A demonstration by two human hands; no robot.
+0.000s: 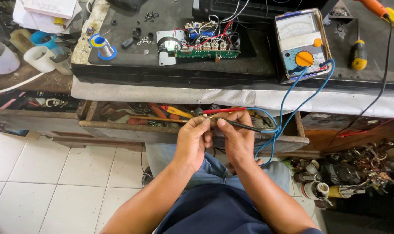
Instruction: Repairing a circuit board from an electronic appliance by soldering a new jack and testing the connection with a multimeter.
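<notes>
Nearest the camera, the person's two forearms rise from a lap in blue cloth and meet over an open drawer (pixel 292 138). The left hand (pixel 192 139) has its fingers (pixel 201 124) curled and pressed together on a small part held between thumb and forefinger; what the part is cannot be told at this size. The right hand (pixel 237 135) sits just beside it, touching it, its fingers pinching a black probe (pixel 244 126) whose tip points toward the left fingertips, with a red probe (pixel 221 110) lying across the top of the same hand. Blue leads (pixel 288 104) run from the right fingers up and to the right. Just behind the fingers, the drawer holds pliers with orange handles (pixel 173 112) among other tools. Beyond the fingers, on the table (pixel 162 93), the leads reach an analog multimeter (pixel 301 43) with an orange dial. Left of that, further from the fingers, lie a green circuit board (pixel 207 53) with red and white wires and a spool of solder (pixel 102 45).
</notes>
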